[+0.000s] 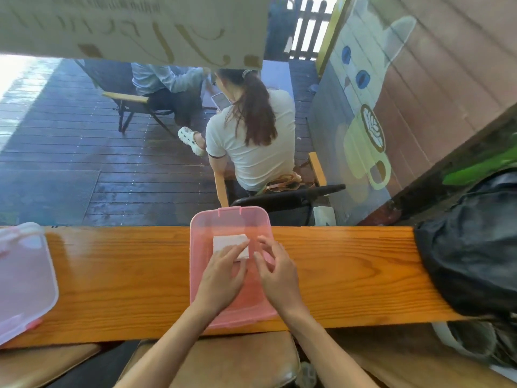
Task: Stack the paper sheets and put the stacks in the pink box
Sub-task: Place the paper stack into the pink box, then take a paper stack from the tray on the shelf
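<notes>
Nearest the camera, at the bottom centre of the frame, two bare forearms reach up from a worn brown seat cushion (223,357) over a varnished wooden counter (349,275) that runs across the lower middle. The left hand (223,275) lies inside the pink box (195,247), fingers spread flat on a small white paper stack (228,242), pressing it down rather than gripping it; the stack sits in the upper middle of the box, on its floor, and nothing else can be made out in there. The right hand (275,268) is also over the box, just right of the stack, fingers loosely curled and parted, holding nothing that can be seen. The box is translucent, open-topped, with two small hinge tabs on its far rim. At the left edge of the frame a clear lid with pink clips (22,278) lies on the counter, well apart from the box. At the right edge a black bag (470,247) rests on the counter's end. Across the upper left hangs a pale sign (134,26) with gold lettering, seen reversed and blurred, perhaps cursive script; it cannot be read. On the upper right a wall panel carries a painted cat with blue eyes above a green latte cup (363,152)
</notes>
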